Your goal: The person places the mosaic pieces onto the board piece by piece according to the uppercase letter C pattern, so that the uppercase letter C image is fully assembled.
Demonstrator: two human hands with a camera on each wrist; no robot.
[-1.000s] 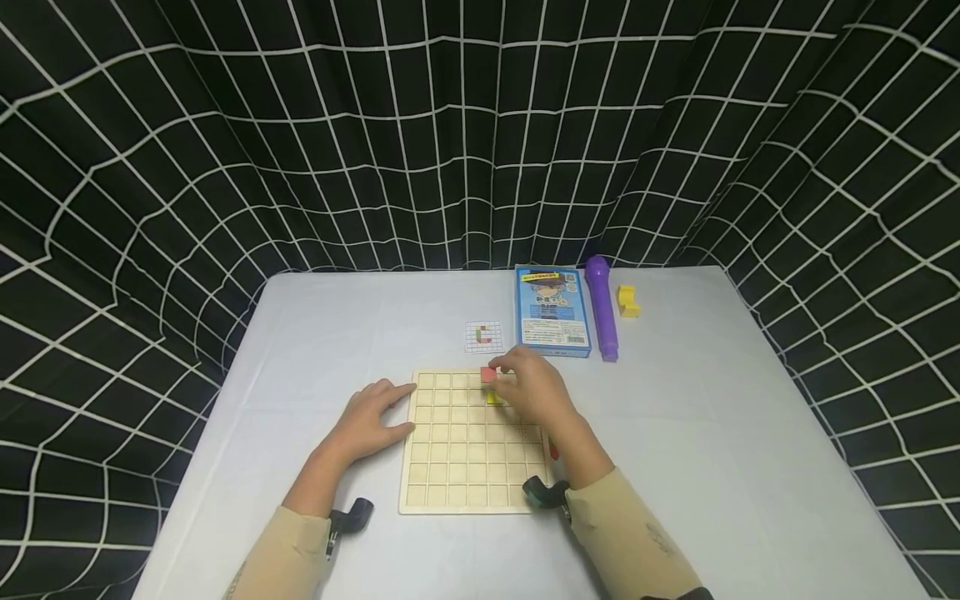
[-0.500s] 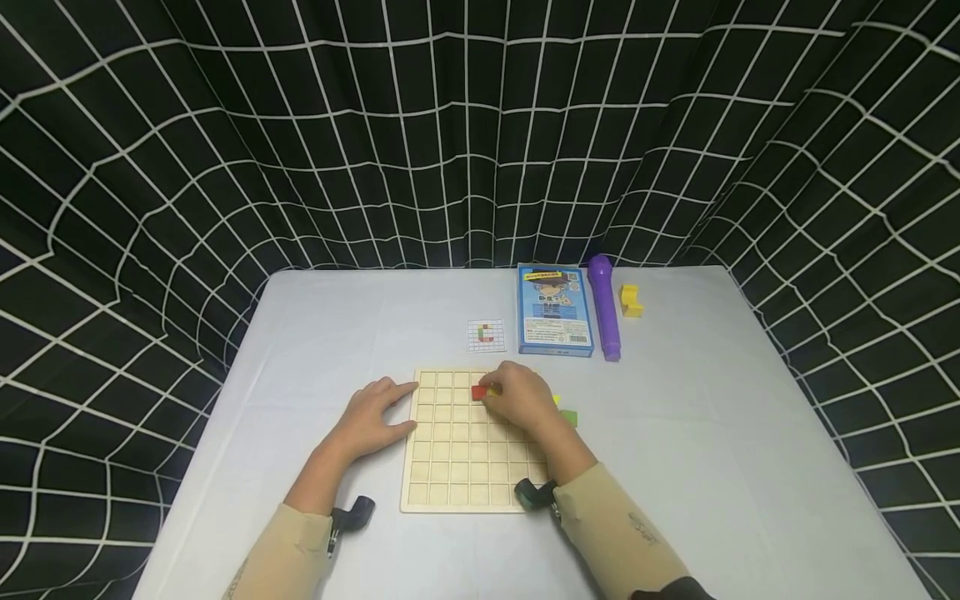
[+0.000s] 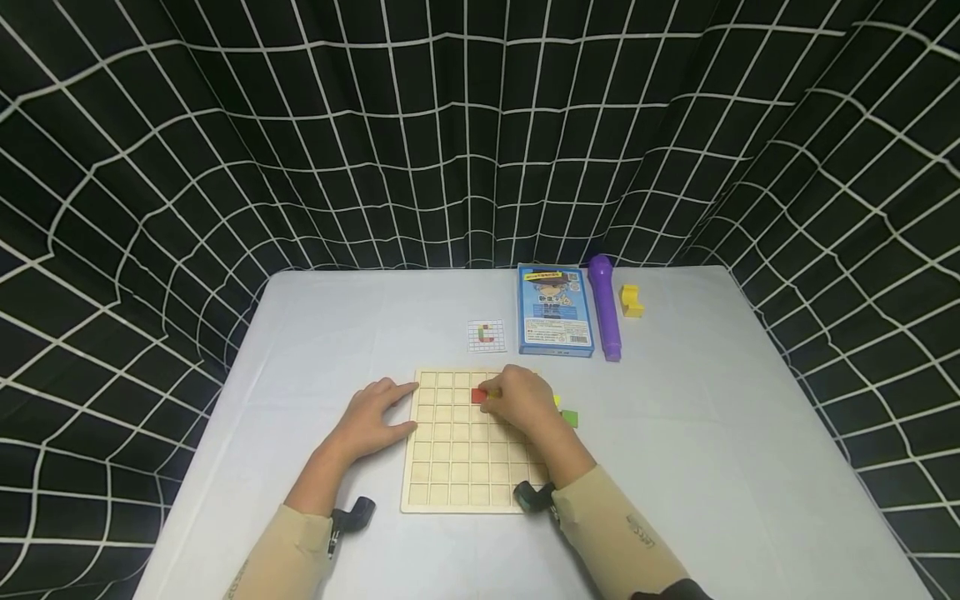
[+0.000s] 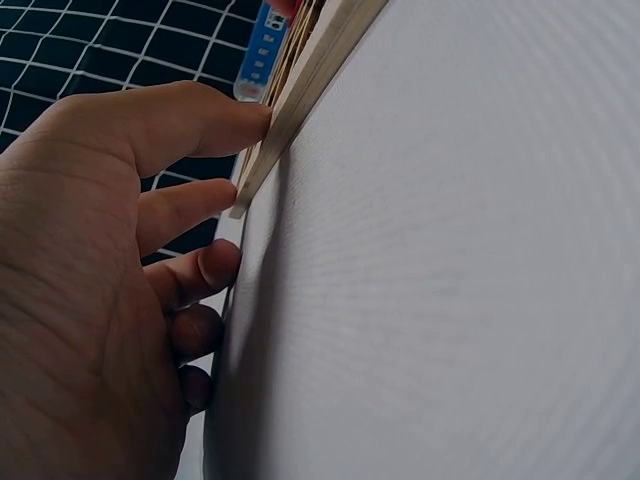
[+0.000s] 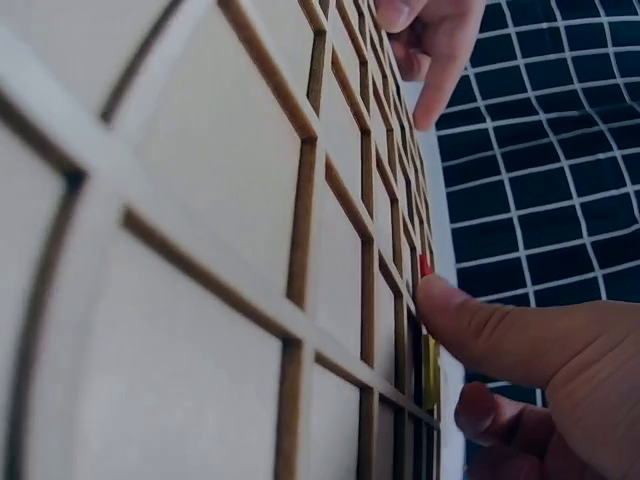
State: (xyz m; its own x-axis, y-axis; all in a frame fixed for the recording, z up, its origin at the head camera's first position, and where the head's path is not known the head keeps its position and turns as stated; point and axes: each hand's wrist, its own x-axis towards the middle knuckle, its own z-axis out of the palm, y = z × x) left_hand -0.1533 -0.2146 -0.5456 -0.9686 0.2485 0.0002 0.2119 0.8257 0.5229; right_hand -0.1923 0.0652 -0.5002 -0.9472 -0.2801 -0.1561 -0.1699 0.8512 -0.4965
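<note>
A pale wooden grid board (image 3: 450, 467) lies flat on the white table. My right hand (image 3: 517, 398) is over its upper right part, pinching a red square block (image 3: 478, 396) between thumb and index finger, low in the grid. A yellow block (image 3: 493, 393) shows right beside the red one, mostly covered by the fingers; in the right wrist view this yellow block (image 5: 431, 372) lies just below the thumb (image 5: 470, 325). My left hand (image 3: 371, 419) rests at the board's left edge, thumb and index finger extended against it; the left wrist view shows the thumb (image 4: 200, 125) at the rim.
A small pattern card (image 3: 486, 336) lies behind the board, with a blue box (image 3: 555, 312), a purple microphone-shaped object (image 3: 605, 308) and a yellow block (image 3: 632, 301) to its right. A green block (image 3: 570, 418) and another yellow piece (image 3: 557, 401) sit right of the board, partly behind the right arm.
My right hand has brought the red block down and slightly left, from the board's far edge to beside the yellow block. In the last half second it barely moves. The left hand stays put.
</note>
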